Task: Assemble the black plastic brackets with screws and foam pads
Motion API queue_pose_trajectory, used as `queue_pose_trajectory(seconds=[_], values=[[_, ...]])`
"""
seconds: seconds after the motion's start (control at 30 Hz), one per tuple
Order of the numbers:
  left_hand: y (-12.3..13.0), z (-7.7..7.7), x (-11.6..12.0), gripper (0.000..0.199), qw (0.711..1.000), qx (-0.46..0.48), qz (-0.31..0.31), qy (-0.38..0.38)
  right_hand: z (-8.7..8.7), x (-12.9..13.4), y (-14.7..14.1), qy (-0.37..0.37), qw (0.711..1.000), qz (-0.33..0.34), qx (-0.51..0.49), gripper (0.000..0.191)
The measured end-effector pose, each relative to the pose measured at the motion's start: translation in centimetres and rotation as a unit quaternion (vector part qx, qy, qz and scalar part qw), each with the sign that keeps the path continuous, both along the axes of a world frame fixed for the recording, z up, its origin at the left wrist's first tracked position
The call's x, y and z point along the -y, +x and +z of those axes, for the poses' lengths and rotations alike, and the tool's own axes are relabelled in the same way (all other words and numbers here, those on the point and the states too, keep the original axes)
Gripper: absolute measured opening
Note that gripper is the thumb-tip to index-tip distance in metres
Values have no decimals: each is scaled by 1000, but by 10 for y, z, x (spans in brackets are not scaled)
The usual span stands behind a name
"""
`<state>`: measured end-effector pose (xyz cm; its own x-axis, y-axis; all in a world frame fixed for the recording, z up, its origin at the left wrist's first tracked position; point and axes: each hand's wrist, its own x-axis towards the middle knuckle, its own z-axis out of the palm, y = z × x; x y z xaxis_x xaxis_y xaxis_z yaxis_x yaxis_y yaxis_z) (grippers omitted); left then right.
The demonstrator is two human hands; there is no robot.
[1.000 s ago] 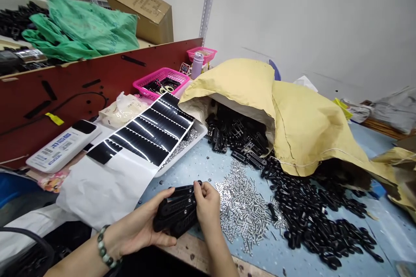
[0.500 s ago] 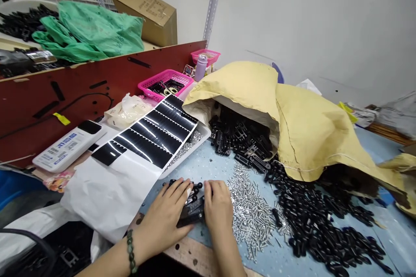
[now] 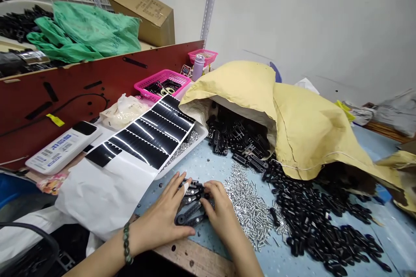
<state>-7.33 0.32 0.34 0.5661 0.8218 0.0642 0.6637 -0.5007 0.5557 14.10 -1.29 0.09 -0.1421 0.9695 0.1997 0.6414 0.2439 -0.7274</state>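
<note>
A small group of black plastic parts with metal screws (image 3: 190, 210) lies on the blue tabletop near its front edge. My left hand (image 3: 165, 214) rests along its left side, fingers stretched out and thumb apart. A white wrap circles one of its fingers. At the group's right side, my right hand (image 3: 221, 207) has its thumb and bent fingers closed around the end of a black part; the fingertips are partly hidden. Loose silver screws and small metal pieces (image 3: 250, 212) are spread just right of my right hand.
Farther right lies a heap of black plastic parts (image 3: 312, 216). Yellow sacks (image 3: 240, 80) spill black parts at the back. A sheet of black labels (image 3: 146, 134) overlaps a white tray (image 3: 203, 132) of metal pieces. Behind stands a pink basket (image 3: 139, 86) holding scissors.
My left fingers have spread and drawn back from over the black parts, which now show more. My right thumb and fingers have bent in around one end. The view has shifted slightly.
</note>
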Motion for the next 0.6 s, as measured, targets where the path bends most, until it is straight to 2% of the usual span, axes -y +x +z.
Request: queue_pose_trajectory(seconds=[0.1,0.2,0.27,0.43,0.6], values=[[-2,0,-4,73,1000,15,-4,22,7,-1,-2,19,999,0,30,24],[-3,4,-11,51,999,11,-6,47,11,-12,-4,40,995,54,70,27],[-2,6,-18,46,999,8,1,46,11,-23,-5,38,993,77,78,30],[10,15,-34,38,999,39,25,26,11,-51,-4,-2,993,87,82,31],[10,30,-38,32,998,39,32,-47,14,-55,3,-57,986,132,82,26]])
